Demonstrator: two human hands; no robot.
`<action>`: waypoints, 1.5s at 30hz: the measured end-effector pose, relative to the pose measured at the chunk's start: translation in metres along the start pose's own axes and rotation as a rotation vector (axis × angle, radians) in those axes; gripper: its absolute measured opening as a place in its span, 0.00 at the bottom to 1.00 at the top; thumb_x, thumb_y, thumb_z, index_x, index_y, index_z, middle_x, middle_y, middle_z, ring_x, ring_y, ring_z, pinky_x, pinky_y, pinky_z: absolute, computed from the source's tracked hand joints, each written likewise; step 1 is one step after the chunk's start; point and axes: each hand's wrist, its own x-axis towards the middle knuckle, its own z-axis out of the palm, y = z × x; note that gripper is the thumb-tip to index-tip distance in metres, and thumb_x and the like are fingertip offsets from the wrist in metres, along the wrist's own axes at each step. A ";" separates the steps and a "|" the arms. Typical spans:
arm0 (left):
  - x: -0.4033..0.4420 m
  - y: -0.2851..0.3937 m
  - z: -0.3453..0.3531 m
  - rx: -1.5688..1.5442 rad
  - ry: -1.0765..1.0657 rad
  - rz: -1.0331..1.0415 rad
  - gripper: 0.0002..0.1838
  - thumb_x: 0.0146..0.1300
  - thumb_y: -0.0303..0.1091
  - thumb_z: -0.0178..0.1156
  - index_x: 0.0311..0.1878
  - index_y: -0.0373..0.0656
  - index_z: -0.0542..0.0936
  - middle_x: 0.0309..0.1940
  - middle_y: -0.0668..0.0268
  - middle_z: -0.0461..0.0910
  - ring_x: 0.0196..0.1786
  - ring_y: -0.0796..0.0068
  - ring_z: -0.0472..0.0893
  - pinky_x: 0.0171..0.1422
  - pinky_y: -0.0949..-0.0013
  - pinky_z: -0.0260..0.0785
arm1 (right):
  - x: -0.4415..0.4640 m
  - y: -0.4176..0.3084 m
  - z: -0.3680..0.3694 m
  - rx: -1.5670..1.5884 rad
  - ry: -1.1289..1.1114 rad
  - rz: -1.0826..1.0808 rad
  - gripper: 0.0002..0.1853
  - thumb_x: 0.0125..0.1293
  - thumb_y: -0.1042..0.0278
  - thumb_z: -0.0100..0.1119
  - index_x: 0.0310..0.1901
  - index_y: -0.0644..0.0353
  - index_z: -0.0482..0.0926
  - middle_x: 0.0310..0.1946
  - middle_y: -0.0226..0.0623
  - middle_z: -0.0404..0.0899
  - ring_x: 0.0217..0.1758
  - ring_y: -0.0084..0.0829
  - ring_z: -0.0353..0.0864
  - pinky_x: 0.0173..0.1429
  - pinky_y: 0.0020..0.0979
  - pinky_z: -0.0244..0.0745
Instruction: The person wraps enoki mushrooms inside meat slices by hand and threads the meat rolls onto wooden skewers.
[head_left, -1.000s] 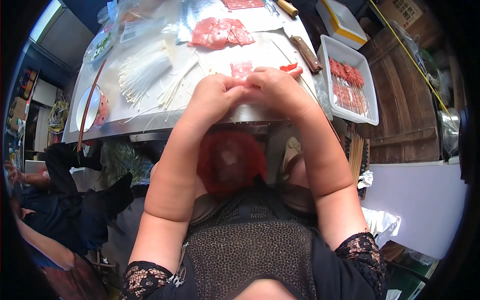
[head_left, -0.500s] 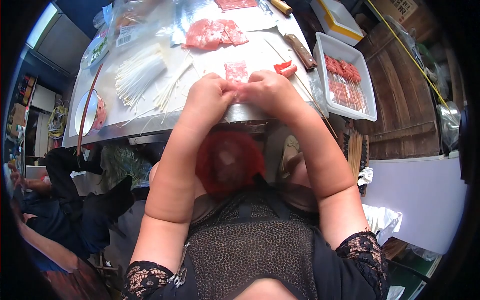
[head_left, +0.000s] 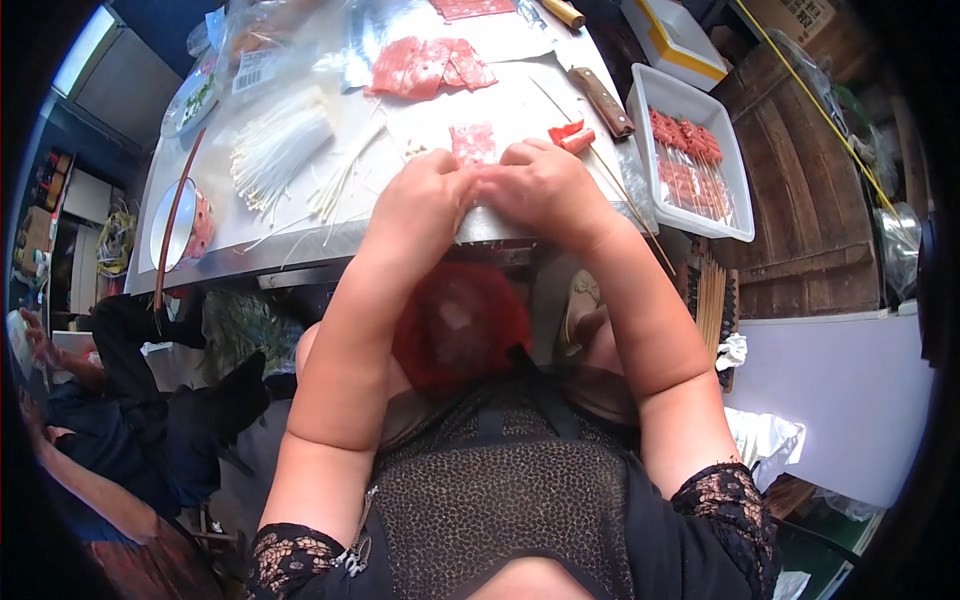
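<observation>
A thin slice of marbled red meat (head_left: 472, 140) lies flat on the white board in front of me. My left hand (head_left: 430, 190) and my right hand (head_left: 535, 185) meet at its near end, fingers closed and pinching that end between them. What is tucked under the fingertips is hidden. A few pale enoki tips (head_left: 415, 149) show just beyond my left hand. Farther left lies a large bunch of enoki mushrooms (head_left: 280, 145), with loose strands beside it. Short red pieces (head_left: 572, 137) sit beyond my right hand.
More meat slices (head_left: 430, 68) lie farther back. A wooden-handled knife (head_left: 602, 103) and thin skewers are on the right, beside a white tray (head_left: 742, 205) of skewered rolls. A bowl (head_left: 172, 225) with a long stick stands left. Another person's arm (head_left: 95, 490) shows lower left.
My hands have shifted slightly, the left one a little toward me, uncovering small enoki tips behind it. The other person's hand at the far left has moved.
</observation>
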 end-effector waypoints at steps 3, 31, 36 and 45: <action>0.002 -0.002 0.002 0.001 -0.026 -0.034 0.09 0.64 0.32 0.63 0.44 0.40 0.85 0.36 0.58 0.80 0.42 0.55 0.80 0.48 0.59 0.74 | 0.003 -0.005 -0.007 0.066 0.002 0.070 0.04 0.57 0.67 0.67 0.34 0.52 0.84 0.29 0.30 0.78 0.36 0.32 0.80 0.43 0.33 0.79; 0.001 0.001 -0.014 -0.372 -0.157 -0.259 0.09 0.60 0.31 0.70 0.41 0.38 0.86 0.31 0.62 0.78 0.35 0.68 0.80 0.41 0.67 0.73 | 0.003 -0.009 -0.017 0.297 -0.049 0.200 0.06 0.59 0.66 0.68 0.34 0.57 0.86 0.31 0.40 0.79 0.38 0.44 0.81 0.44 0.40 0.78; 0.001 0.000 -0.008 -0.161 -0.111 -0.173 0.09 0.62 0.35 0.67 0.42 0.42 0.87 0.35 0.57 0.78 0.38 0.56 0.80 0.45 0.59 0.73 | 0.002 -0.007 -0.019 0.195 -0.063 0.149 0.08 0.59 0.64 0.69 0.39 0.54 0.87 0.32 0.37 0.80 0.41 0.42 0.82 0.47 0.40 0.78; 0.002 0.002 -0.009 -0.046 -0.175 -0.069 0.10 0.66 0.36 0.62 0.44 0.41 0.82 0.35 0.57 0.79 0.42 0.53 0.80 0.47 0.56 0.73 | 0.001 -0.012 -0.014 0.306 -0.003 0.289 0.13 0.58 0.65 0.70 0.45 0.56 0.83 0.35 0.40 0.83 0.42 0.43 0.83 0.47 0.41 0.78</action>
